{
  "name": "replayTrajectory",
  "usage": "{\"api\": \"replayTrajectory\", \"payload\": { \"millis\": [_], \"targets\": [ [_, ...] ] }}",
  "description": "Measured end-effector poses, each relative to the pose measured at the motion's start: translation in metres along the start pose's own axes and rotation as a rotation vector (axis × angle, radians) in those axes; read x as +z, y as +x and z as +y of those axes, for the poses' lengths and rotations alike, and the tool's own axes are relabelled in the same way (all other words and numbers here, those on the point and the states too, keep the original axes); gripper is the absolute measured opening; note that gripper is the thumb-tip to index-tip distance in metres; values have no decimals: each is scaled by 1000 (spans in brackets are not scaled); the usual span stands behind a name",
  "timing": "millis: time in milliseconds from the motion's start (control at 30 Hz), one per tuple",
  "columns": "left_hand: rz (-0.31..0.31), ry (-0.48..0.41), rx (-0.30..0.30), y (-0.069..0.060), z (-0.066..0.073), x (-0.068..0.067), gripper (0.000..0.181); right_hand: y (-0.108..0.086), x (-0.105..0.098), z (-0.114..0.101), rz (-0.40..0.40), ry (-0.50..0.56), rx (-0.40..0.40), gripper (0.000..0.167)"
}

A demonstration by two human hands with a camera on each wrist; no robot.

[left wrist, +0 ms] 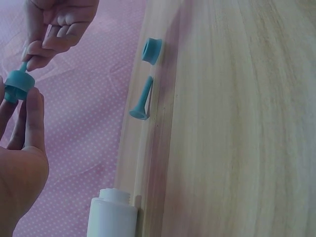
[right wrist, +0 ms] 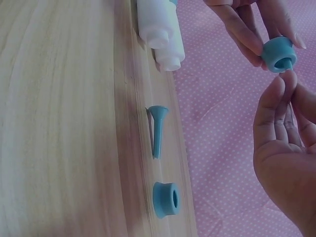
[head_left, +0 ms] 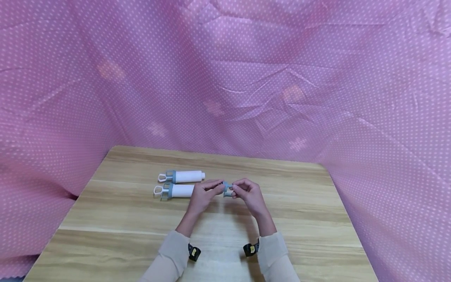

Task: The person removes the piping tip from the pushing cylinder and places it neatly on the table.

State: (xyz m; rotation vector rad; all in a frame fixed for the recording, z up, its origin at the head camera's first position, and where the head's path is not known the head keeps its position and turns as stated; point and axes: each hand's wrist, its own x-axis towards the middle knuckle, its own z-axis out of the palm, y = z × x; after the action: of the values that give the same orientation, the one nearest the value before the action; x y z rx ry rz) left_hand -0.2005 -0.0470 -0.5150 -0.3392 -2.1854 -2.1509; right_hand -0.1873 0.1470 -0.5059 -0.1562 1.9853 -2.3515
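Note:
A teal round cap [left wrist: 19, 81] is held up over the table between the fingers of my left hand [head_left: 204, 196]. My right hand [head_left: 248, 196] pinches a thin teal stem [left wrist: 23, 66] at the cap's open side; how deep the stem reaches is hidden. Beneath the hands, a teal flared nozzle [right wrist: 158, 131] lies on its side on the wooden table [head_left: 282, 243]. Beside it sits a short teal ring-shaped piece [right wrist: 166, 200] with a hole, apart from the nozzle.
Two white syringe-like barrels, a rear one [head_left: 188, 176] and a front one [head_left: 181, 190], lie parallel left of the hands, with teal collars and white loop handles. My left hand partly covers the front one. A pink dotted cloth [head_left: 225, 78] hangs behind and around the table.

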Motion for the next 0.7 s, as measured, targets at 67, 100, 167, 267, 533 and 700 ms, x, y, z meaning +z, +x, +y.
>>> {"api": "replayTrajectory", "payload": {
  "millis": [67, 100, 167, 267, 533, 700],
  "targets": [
    [6, 4, -7, 1, -1, 1, 25, 0, 1, -1, 4, 4, -4, 15],
    [9, 9, -9, 1, -1, 2, 25, 0, 1, -1, 7, 6, -8, 12],
    [7, 22, -18, 2, -1, 2, 26, 1, 2, -1, 9, 11, -13, 7],
    [-3, 47, -22, -1, 10, 2, 27, 1, 2, 0, 14, 13, -14, 3],
    [-1, 61, 12, -4, 13, 2, 30, 0, 3, 0, 6, -3, -4, 18],
    [6, 73, 11, 0, -2, 2, 30, 0, 5, -1, 6, -14, 0, 21]
  ]
}}
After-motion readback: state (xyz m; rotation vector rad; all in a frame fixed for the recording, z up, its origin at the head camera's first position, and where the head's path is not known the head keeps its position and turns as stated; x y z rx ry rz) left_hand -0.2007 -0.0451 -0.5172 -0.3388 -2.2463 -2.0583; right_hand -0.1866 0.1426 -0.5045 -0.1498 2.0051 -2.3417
